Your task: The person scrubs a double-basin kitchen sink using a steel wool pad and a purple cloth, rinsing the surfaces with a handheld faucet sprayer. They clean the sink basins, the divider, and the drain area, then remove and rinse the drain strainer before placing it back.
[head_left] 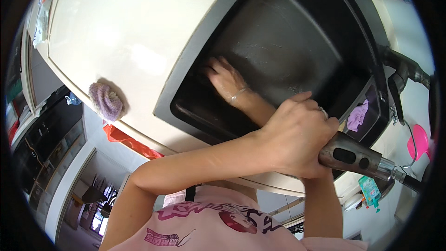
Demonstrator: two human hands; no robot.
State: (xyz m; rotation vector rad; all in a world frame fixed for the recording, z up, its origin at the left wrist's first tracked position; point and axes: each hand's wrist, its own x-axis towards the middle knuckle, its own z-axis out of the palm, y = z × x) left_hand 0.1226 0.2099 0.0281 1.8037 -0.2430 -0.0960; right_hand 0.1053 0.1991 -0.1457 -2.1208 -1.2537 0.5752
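Observation:
My left hand [299,136], a ring on one finger, is closed around a pull-out faucet spray head [352,157] of worn metal at the sink's right side. My right hand [226,80], slightly blurred, is down inside the black sink [278,42], near its left wall. Its fingers look apart, and nothing shows in them. A clear bracelet circles that wrist. My left forearm crosses over my right arm and hides part of it. Wet streaks and droplets mark the basin floor. The spray head's outlet is hidden by my left hand.
A purple, fuzzy cloth [106,103] lies at the pale counter's [139,42] edge. A lilac cloth [358,115] sits in the sink's side tray. The dark faucet [400,62] stands beyond the right rim. A green pump bottle [370,190] and a pink item [418,142] are at right.

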